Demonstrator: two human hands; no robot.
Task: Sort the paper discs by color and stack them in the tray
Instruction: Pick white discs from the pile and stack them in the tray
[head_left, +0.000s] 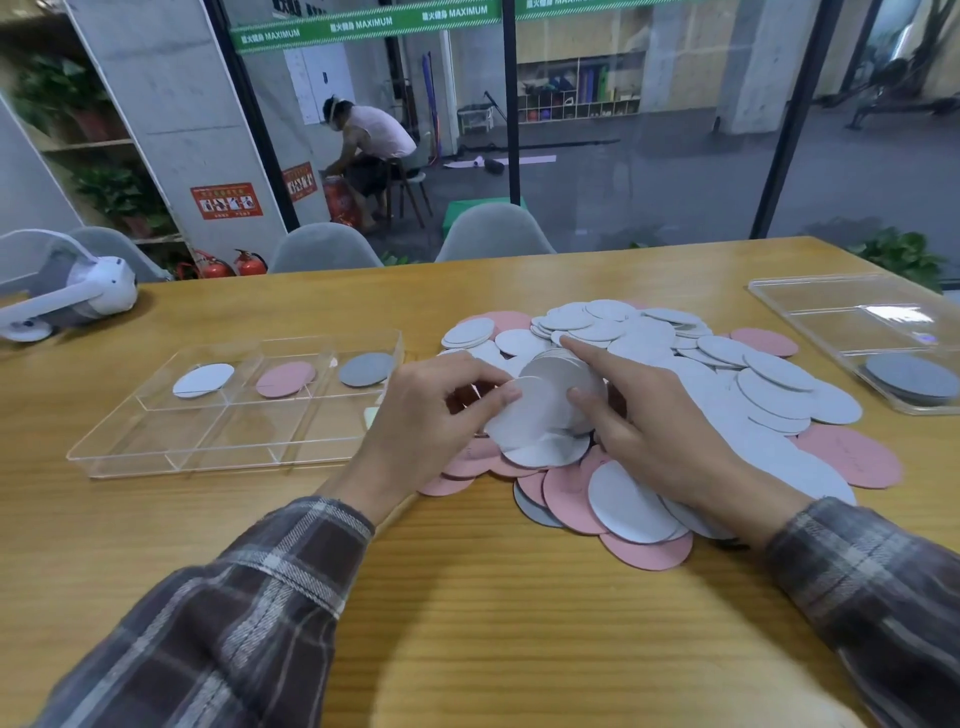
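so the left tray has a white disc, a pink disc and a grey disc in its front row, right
Not quite: the row is wrong. The white disc, pink disc and grey disc lie in the back row of the left tray, one per compartment. The front row holds no discs. The head view shows this.

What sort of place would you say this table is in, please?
Probably a gym's lounge area: the wooden table sits by a glass wall with a green MAXIMUM banner, looking onto a shelf of exercise gear.
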